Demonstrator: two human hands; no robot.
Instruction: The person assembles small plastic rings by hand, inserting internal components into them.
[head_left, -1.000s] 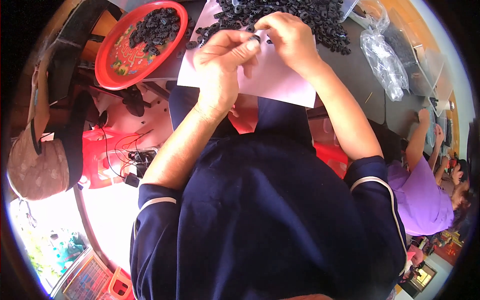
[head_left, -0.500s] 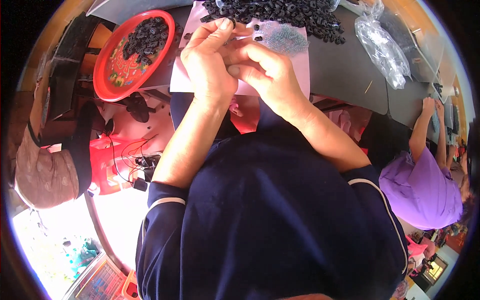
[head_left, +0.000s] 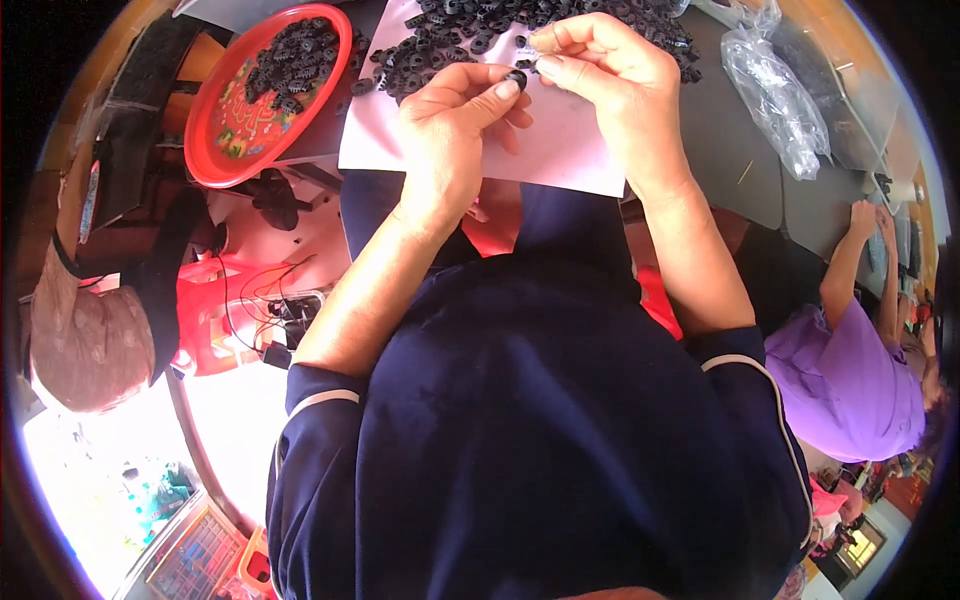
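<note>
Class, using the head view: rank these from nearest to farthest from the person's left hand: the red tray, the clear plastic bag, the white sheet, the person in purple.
1. White sheet: directly under the left hand.
2. Red tray: to its left on the table.
3. Clear plastic bag: off to the right, past the right hand.
4. Person in purple: far right, beyond the table edge.

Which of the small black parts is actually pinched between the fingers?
The single black ring between the left hand and right hand; the rest lie loose on the white sheet.
</note>
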